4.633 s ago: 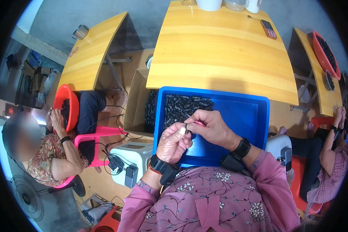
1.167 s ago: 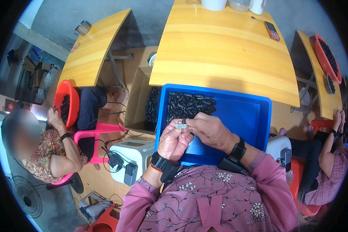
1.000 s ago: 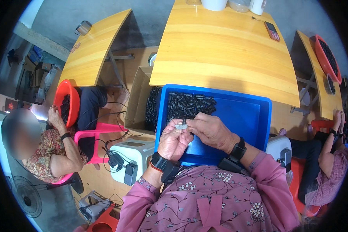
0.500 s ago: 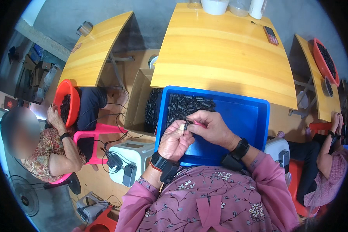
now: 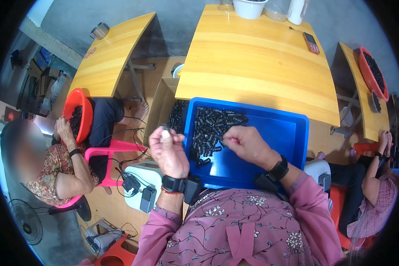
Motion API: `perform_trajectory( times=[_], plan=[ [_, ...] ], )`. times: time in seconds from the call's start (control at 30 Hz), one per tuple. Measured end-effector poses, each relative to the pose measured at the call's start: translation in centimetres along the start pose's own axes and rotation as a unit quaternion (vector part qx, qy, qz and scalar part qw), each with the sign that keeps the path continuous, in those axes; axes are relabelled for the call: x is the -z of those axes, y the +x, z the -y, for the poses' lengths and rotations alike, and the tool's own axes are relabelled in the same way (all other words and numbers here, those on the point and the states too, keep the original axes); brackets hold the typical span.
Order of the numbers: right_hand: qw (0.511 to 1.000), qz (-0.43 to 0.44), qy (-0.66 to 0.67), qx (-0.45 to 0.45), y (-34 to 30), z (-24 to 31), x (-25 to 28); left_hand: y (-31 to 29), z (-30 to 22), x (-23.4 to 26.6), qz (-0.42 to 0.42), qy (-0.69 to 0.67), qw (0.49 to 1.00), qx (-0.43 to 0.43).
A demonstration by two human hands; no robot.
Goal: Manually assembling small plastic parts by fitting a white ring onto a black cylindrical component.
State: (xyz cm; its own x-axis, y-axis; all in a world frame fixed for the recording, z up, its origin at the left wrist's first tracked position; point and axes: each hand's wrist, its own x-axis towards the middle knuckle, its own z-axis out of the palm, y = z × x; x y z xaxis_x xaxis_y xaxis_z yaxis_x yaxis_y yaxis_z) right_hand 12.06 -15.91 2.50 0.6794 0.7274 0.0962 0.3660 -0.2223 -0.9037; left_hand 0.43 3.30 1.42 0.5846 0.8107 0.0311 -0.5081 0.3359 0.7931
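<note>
My left hand (image 5: 168,153) is raised over the edge between a cardboard box and a blue tray. Its fingers are curled around a small black part (image 5: 166,127), mostly hidden, and something whitish covers a fingertip or thumb. Over the middle of the blue tray (image 5: 292,116), my right hand (image 5: 252,146) is closed on a small pink tool (image 5: 233,140), only a bit of which shows. Small black cylindrical parts (image 5: 213,124) lie heaped in the tray's left half.
Left of the tray, the cardboard box (image 5: 157,104) holds more black parts. A yellow wooden table (image 5: 261,62) stands ahead, with a phone (image 5: 310,43) and a white tub (image 5: 249,9). People sit at both sides; the left one has a red basin (image 5: 88,116).
My hands were together over the tray, working on a black part. Now they are apart: the left has swung left toward the cardboard box, the right has moved slightly right.
</note>
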Motion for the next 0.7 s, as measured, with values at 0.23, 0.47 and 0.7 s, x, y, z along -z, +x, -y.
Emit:
perform_trajectory(
  times=[0.23, 0.47, 0.7],
  plan=[
    [0.958, 0.099, -0.258, 0.075, -0.7, -0.2, -1.0, 2.1, 1.0, 2.0, -0.168, 0.063, 0.982, 0.054],
    [0.946, 0.1, -0.299, 0.071, -0.4, -0.5, -1.2, 1.5, 1.1, 1.0, -0.083, 0.187, 0.977, -0.055],
    [0.984, 0.057, -0.156, 0.065, -0.2, -0.4, -1.0, -1.0, 0.1, -1.4, 0.025, 0.222, 0.971, -0.086]
  ],
)
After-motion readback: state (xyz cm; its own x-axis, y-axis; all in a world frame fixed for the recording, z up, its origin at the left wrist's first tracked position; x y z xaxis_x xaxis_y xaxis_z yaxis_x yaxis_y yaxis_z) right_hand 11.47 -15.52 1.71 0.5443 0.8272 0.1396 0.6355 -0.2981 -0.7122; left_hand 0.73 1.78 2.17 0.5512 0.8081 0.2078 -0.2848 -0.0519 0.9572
